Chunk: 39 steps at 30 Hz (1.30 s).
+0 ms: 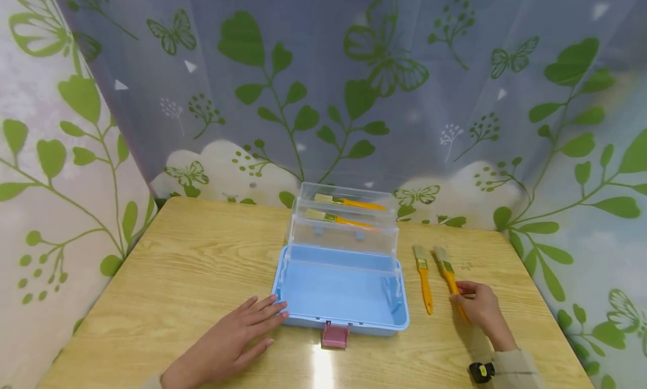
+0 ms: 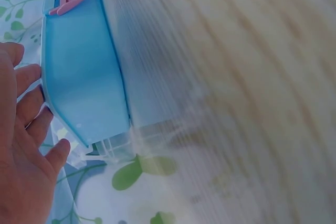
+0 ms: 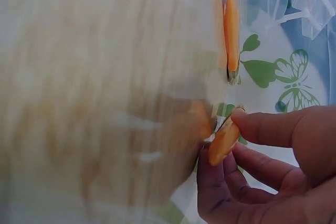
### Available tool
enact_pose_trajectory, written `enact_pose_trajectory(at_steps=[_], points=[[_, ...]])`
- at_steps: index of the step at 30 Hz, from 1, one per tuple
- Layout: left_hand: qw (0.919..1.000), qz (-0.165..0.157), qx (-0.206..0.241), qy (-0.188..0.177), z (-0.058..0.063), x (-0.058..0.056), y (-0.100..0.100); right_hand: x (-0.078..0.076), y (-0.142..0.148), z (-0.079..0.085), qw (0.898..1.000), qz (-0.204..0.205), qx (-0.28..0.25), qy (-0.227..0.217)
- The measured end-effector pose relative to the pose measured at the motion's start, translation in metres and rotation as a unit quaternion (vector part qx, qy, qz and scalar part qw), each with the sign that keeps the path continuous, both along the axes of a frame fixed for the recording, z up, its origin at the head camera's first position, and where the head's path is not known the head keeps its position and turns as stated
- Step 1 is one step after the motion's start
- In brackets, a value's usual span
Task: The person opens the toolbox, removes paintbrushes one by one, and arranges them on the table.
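Held brush [image 1: 447, 273]: it could fall, I think, because the right hand [image 1: 482, 309] pinches it only near the handle's end.
Other brush [image 1: 423, 279]: it could get bumped, because it lies just beside the held one.
Blue box [image 1: 374, 328]: it could slide if the left hand [image 1: 237, 335] pushes its corner.
Brush looks: orange handle, shiny gold band, pale bristles.
Brush place: right of the box, at the counter [image 1: 212, 254]; I can't tell if the bristles touch.
Right grip: narrow, holding the brush handle.
Left grip: fingers stretched out, touching the box's front left corner.
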<state>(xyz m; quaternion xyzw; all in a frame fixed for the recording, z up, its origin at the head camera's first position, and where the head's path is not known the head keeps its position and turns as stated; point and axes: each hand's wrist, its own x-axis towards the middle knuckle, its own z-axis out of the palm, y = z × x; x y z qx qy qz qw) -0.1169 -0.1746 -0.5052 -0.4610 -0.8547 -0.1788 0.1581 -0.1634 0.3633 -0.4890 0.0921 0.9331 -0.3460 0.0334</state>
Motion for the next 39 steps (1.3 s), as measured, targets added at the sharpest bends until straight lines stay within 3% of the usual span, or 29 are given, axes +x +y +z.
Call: enact_pose_trajectory(at_steps=[18,39], points=[[0.9999,-0.004,0.004,-0.016,0.002,0.001,0.001,-0.006,0.003,0.001,0.999,0.011,0.044,0.017],[0.9995,0.0,0.012,-0.031,0.002,0.0,0.0,-0.012,0.002,0.0,0.999,-0.002,0.043,0.009]])
